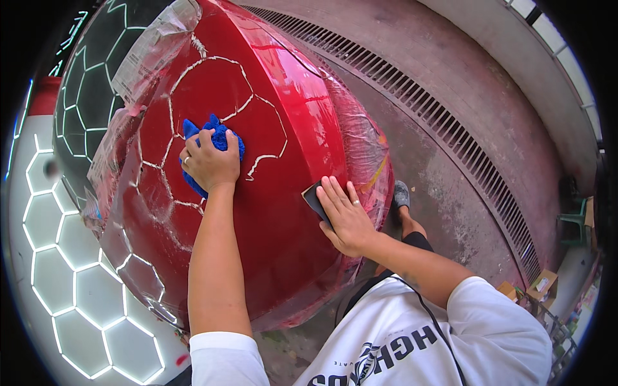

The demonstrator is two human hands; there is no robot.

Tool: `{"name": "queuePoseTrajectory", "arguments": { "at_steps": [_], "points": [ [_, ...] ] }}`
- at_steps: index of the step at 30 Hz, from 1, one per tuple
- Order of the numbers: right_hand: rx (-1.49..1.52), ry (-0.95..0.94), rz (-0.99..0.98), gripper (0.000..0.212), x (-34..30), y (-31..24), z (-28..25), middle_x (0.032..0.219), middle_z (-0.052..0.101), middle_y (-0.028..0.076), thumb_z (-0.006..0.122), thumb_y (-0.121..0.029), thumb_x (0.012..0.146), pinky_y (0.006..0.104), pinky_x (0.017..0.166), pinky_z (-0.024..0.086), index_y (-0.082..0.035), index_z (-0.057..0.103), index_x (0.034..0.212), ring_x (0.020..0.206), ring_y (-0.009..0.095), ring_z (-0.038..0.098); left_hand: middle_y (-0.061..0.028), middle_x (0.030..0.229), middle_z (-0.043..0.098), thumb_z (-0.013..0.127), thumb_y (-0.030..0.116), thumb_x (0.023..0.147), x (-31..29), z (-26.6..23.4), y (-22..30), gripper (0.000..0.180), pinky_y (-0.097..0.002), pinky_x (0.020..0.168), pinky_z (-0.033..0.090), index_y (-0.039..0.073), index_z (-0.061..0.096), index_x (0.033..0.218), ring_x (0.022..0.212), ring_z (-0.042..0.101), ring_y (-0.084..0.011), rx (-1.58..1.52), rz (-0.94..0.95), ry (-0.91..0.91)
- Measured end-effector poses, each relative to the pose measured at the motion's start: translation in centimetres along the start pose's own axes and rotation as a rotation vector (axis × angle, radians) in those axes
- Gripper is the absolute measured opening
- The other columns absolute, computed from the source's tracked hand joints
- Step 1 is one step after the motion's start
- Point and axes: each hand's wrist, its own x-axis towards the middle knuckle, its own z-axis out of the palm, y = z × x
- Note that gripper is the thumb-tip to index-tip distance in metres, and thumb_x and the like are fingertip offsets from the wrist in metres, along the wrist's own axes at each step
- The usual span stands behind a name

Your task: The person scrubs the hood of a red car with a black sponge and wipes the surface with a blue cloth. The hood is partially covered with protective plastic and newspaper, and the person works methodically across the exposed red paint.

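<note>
A glossy red car body panel (270, 219) fills the middle of the view, with bright hexagonal light lines reflected in it. On its left part, my left hand (211, 161) bunches a blue cloth (221, 136) under curled fingers, pressing it to the paint. My right hand (346, 219) lies at the panel's right edge with its fingers extended. Between that hand and the paint is a dark sheet (313, 201) with a tan edge, which looks like sandpaper; the palm hides much of it.
Clear plastic film (367, 145) covers the panel's right side, and more film with printed paper (154, 48) lies along its left. Dark glass (93, 83) adjoins at the upper left. A slotted floor drain (444, 132) curves past on the right. Cardboard boxes (544, 286) and a green stool (571, 225) stand farther right.
</note>
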Motion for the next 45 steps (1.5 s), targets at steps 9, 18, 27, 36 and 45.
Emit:
{"name": "queuePoseTrajectory", "arguments": {
  "at_steps": [9, 18, 27, 36, 45],
  "points": [
    [-0.012, 0.318, -0.057, 0.074, 16.4, 5.4, -2.7, 0.178, 0.033, 0.031, 0.056, -0.035, 0.111, 0.0621, 0.137, 0.019, 0.006, 0.034, 0.169, 0.169, 0.044, 0.026, -0.0095, 0.132, 0.066, 0.073, 0.055, 0.097, 0.3, 1.0, 1.1, 0.042, -0.0584, 0.108, 0.05, 0.021, 0.074, 0.121, 0.129, 0.059, -0.0404, 0.01, 0.039, 0.017],
    [0.019, 0.258, -0.039, 0.077, 18.5, 6.0, -3.9, 0.179, 0.028, 0.033, 0.058, -0.031, 0.109, 0.0571, 0.139, 0.017, 0.008, 0.032, 0.17, 0.17, 0.044, 0.022, -0.0084, 0.131, 0.066, 0.074, 0.054, 0.096, 0.3, 0.7, 1.5, 0.041, -0.0576, 0.109, 0.049, 0.021, 0.074, 0.12, 0.127, 0.06, -0.0386, -0.025, 0.041, 0.034],
    [-0.011, -0.08, -0.036, 0.089, 3.6, 2.8, -3.1, 0.179, 0.027, 0.034, 0.068, -0.023, 0.1, 0.0606, 0.138, 0.015, 0.008, 0.026, 0.172, 0.17, 0.049, 0.02, -0.008, 0.127, 0.066, 0.079, 0.047, 0.093, 0.4, -0.3, 0.6, 0.035, -0.0565, 0.109, 0.048, 0.019, 0.074, 0.115, 0.125, 0.059, -0.0388, -0.053, 0.024, 0.044],
    [0.05, 0.1, -0.081, 0.081, 31.0, 8.2, -7.5, 0.181, 0.025, 0.032, 0.058, -0.034, 0.108, 0.0575, 0.139, 0.016, 0.005, 0.028, 0.172, 0.17, 0.045, 0.021, -0.0091, 0.125, 0.065, 0.083, 0.041, 0.086, 1.2, -0.2, 1.0, 0.037, -0.0584, 0.11, 0.047, 0.018, 0.072, 0.112, 0.123, 0.058, -0.0401, -0.109, 0.073, 0.066],
    [0.203, 0.06, -0.07, 0.075, 51.7, 13.0, -11.5, 0.179, 0.029, 0.034, 0.053, -0.036, 0.11, 0.0583, 0.138, 0.019, 0.005, 0.032, 0.169, 0.169, 0.047, 0.025, -0.0183, 0.129, 0.065, 0.081, 0.033, 0.086, 2.1, -0.4, 1.6, 0.039, -0.0611, 0.114, 0.044, 0.011, 0.071, 0.115, 0.123, 0.057, -0.0434, -0.159, 0.104, -0.013]
  ]
}}
